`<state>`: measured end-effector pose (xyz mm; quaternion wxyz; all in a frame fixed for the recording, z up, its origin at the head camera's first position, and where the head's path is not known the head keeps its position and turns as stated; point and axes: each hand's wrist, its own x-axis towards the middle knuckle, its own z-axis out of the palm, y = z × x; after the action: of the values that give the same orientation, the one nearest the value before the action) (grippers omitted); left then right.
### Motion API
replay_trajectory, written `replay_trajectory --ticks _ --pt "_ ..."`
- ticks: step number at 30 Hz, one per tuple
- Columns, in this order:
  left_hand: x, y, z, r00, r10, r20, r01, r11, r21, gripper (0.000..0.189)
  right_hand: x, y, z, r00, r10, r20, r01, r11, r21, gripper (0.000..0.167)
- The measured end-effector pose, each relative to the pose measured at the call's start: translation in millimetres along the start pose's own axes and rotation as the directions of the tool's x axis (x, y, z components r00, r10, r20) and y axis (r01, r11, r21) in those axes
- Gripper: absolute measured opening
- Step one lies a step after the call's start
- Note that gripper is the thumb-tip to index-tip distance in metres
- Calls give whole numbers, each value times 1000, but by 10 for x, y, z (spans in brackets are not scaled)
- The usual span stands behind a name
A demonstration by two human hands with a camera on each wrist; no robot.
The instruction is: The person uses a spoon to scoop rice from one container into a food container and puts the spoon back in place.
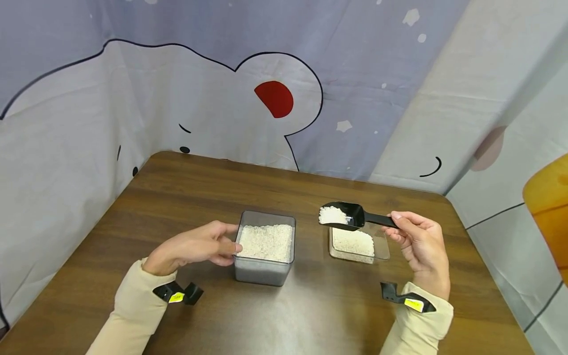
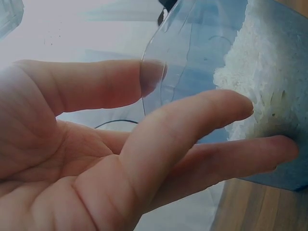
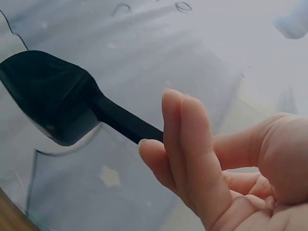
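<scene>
One right hand point(image 1: 419, 241) pinches a scoop point(image 1: 356, 213) of rice point(image 1: 332, 215) near the table's point(image 1: 319, 305) right edge; left hand point(image 1: 199, 245) grips box point(image 1: 262, 272); loading seems done, level carrying likely next.

A brown wooden table point(image 1: 195, 192) has round corners. Behind it hangs a cloth point(image 1: 355, 64) with a big white cartoon animal point(image 1: 191, 88), a red patch point(image 1: 276, 100), white stars point(image 1: 411, 17) and, far right, an orange shape point(image 1: 550, 212).
</scene>
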<state>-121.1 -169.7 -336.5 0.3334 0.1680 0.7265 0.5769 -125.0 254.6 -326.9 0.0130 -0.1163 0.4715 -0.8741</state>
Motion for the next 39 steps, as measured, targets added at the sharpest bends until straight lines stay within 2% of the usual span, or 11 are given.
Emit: replay_trajectory --ticks 9,12,15,19,21,24,26,30,36,37,39 --pt "-27 8 -8 1000 -13 -15 13 1000 0 68 -186 -146 -338 983 14 -183 -30 996 -86 19" --pt "-30 6 -10 1000 -12 -16 11 1000 -3 68 -238 -180 -425 968 24 -252 -52 993 -106 17" --pt "-31 7 -10 1000 -11 -16 11 1000 -1 68 -265 -202 -476 941 24 -338 -84 983 -162 12" --pt "-29 10 -10 1000 -10 -17 10 1000 7 67 -266 -198 -480 899 14 -439 -153 947 -283 9" --pt "-25 10 -12 1000 -10 -17 10 1000 9 67 -261 -192 -463 876 0 -482 -197 912 -359 9" --pt "-15 6 -12 1000 -8 -10 8 1000 7 66 -257 -180 -433 860 -20 -509 -243 862 -444 8" --pt "-7 1 -13 1000 -5 -4 5 1000 8 66 -257 -181 -414 862 -34 -506 -255 833 -492 2" --pt "3 -4 -11 1000 0 2 0 1000 8 65 -262 -188 -364 887 -70 -457 -235 783 -576 17" --pt "1 -8 -6 1000 -6 -3 6 1000 4 65 -271 -190 -280 932 -125 -339 -175 664 -727 27" --pt "1 -8 -6 1000 -5 -3 5 1000 2 65 -269 -191 -269 937 -129 -324 -165 655 -737 25" --pt "0 -9 -6 1000 -6 -5 6 1000 0 65 -266 -191 -242 946 -136 -295 -135 661 -738 22"
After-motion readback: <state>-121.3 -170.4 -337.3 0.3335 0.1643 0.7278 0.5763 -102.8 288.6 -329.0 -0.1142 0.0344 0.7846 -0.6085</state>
